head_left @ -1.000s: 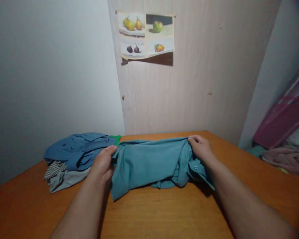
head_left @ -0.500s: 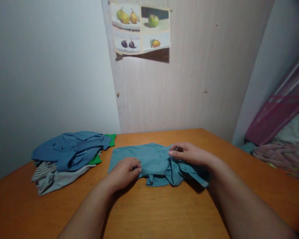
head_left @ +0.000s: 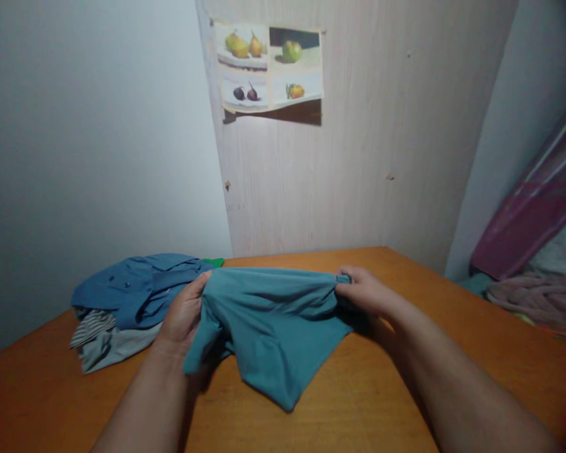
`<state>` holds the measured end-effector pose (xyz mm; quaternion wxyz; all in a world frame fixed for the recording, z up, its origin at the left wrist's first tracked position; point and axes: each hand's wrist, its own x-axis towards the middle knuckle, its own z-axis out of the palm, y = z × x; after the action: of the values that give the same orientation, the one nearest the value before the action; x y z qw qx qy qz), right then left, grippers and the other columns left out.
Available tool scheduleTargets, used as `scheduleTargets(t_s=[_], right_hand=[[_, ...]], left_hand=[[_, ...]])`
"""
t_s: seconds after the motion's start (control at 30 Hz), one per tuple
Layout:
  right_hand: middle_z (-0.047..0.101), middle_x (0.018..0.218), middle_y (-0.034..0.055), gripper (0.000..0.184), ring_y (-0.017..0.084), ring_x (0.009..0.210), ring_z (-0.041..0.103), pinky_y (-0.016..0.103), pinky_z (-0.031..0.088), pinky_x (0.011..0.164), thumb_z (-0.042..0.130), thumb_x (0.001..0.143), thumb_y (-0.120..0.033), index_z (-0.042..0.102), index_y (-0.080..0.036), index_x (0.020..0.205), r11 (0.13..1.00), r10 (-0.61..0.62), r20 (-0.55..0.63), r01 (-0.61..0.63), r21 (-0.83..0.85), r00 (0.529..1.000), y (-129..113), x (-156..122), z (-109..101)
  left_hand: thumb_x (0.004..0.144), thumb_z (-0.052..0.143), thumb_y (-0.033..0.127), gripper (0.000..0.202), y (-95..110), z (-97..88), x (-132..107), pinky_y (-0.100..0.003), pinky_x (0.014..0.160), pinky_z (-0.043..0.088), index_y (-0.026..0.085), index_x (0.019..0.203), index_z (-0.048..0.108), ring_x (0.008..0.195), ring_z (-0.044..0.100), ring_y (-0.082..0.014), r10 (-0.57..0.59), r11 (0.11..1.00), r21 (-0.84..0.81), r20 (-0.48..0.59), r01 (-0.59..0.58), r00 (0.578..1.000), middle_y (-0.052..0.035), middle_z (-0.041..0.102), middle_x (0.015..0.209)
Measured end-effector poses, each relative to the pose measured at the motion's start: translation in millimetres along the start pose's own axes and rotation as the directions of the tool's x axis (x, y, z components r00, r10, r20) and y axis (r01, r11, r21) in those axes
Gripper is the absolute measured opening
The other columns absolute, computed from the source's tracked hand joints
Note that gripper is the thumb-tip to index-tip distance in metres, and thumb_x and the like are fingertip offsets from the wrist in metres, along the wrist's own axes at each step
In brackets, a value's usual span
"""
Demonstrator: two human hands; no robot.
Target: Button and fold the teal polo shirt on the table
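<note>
A teal shirt (head_left: 268, 327) hangs stretched between both my hands just above the orange wooden table (head_left: 358, 402). My left hand (head_left: 182, 314) pinches its left edge, fingers closed on the cloth. My right hand (head_left: 363, 292) grips the bunched right end. The lower part of the shirt droops to a point that touches the table in front of me.
A pile of clothes lies at the table's back left: a blue shirt (head_left: 132, 286) on top, a striped piece (head_left: 92, 321), a grey one and a bit of green (head_left: 214, 262). A fruit picture (head_left: 268, 66) hangs on the wooden wall. Bedding (head_left: 538, 292) lies at right.
Half a second ago the shirt lay folded on the table under both hands. Now both hands have lifted it and pulled it taut, left hand to the left, right hand slightly right.
</note>
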<state>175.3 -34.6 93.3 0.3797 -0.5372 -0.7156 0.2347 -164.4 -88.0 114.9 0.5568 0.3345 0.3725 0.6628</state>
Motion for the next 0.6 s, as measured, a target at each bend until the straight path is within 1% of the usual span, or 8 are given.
scheduleTargets(t_s=[0.03,0.1,0.17,0.27,0.33,0.4,0.53,0.6], right_hand=[[0.061,0.067,-0.0003,0.01,0.017,0.063,0.055,0.027,0.04,0.059,0.062,0.068,-0.027,0.06,-0.022,0.076,0.983,0.024,-0.016,-0.021,0.185,1.0,-3,0,-6],[0.06,0.066,-0.0021,0.016,0.016,0.06,0.053,0.027,0.041,0.058,0.065,0.067,-0.032,0.059,-0.021,0.078,0.871,0.056,-0.011,-0.044,0.489,0.998,-8,0,-17],[0.06,0.065,-0.0025,0.02,0.015,0.058,0.052,0.027,0.042,0.058,0.067,0.066,-0.036,0.059,-0.02,0.077,0.785,0.074,-0.005,-0.056,0.617,0.997,-9,0,-22],[0.063,0.069,-0.0004,0.026,0.017,0.064,0.056,0.028,0.043,0.062,0.069,0.068,-0.042,0.063,-0.02,0.079,0.882,0.118,-0.148,-0.035,0.471,0.982,0,6,-16],[0.067,0.078,0.0024,0.03,0.02,0.074,0.06,0.03,0.045,0.069,0.07,0.07,-0.046,0.066,-0.021,0.086,0.964,0.11,-0.315,-0.025,0.263,0.943,14,13,-9],[0.069,0.084,0.005,0.031,0.022,0.08,0.062,0.032,0.046,0.074,0.067,0.074,-0.048,0.067,-0.021,0.089,0.993,0.082,-0.432,-0.035,0.115,0.898,28,20,-4],[0.068,0.079,0.0052,0.029,0.021,0.075,0.062,0.032,0.046,0.07,0.058,0.081,-0.05,0.065,-0.022,0.083,0.995,0.063,-0.472,-0.02,0.095,0.879,33,22,-6],[0.066,0.07,0.0037,0.031,0.02,0.067,0.06,0.03,0.045,0.064,0.057,0.083,-0.051,0.063,-0.021,0.079,0.991,0.055,-0.439,0.004,0.131,0.897,24,18,-8]], left_hand=[[0.078,0.072,0.029,0.023,2,-0.7,-2,-0.036,0.069,0.06,0.015,0.096,0.071,0.074,0.072,-0.0243,-0.014,1.0,-0.008,0.01,0.014,1.0,-0.0024,0.073,0.072],[0.078,0.072,0.032,0.022,5,-3.6,-1,-0.035,0.071,0.059,0.018,0.095,0.071,0.078,0.072,-0.0249,0.047,0.997,0.064,-0.02,-0.045,0.999,-0.0015,0.074,0.073],[0.074,0.076,0.035,0.024,3,-8.4,5,-0.034,0.071,0.058,0.019,0.092,0.072,0.079,0.071,-0.0246,0.155,0.97,0.192,-0.026,-0.148,0.987,-0.0014,0.074,0.075],[0.067,0.08,0.039,0.031,-7,-17.5,21,-0.03,0.068,0.054,0.018,0.086,0.07,0.075,0.068,-0.0223,0.227,0.921,0.329,-0.025,-0.207,0.974,-0.0019,0.072,0.074],[0.066,0.079,0.044,0.034,-16,-23.2,30,-0.028,0.063,0.049,0.017,0.084,0.067,0.065,0.062,-0.0191,0.246,0.879,0.442,-0.097,-0.179,0.964,-0.0005,0.068,0.069],[0.068,0.077,0.043,0.033,-24,-26.0,35,-0.026,0.062,0.045,0.017,0.085,0.066,0.064,0.059,-0.0175,0.352,0.781,0.593,-0.161,-0.195,0.922,0.0005,0.065,0.069],[0.075,0.075,0.041,0.031,-28,-15.5,27,-0.027,0.075,0.045,0.021,0.097,0.065,0.083,0.062,-0.0197,0.592,0.567,0.74,-0.061,-0.361,0.803,-0.0029,0.068,0.09],[0.079,0.073,0.044,0.028,-26,-2.9,16,-0.026,0.074,0.045,0.021,0.094,0.067,0.081,0.062,-0.0196,0.58,0.538,0.736,0.03,-0.41,0.814,-0.0029,0.069,0.089]])
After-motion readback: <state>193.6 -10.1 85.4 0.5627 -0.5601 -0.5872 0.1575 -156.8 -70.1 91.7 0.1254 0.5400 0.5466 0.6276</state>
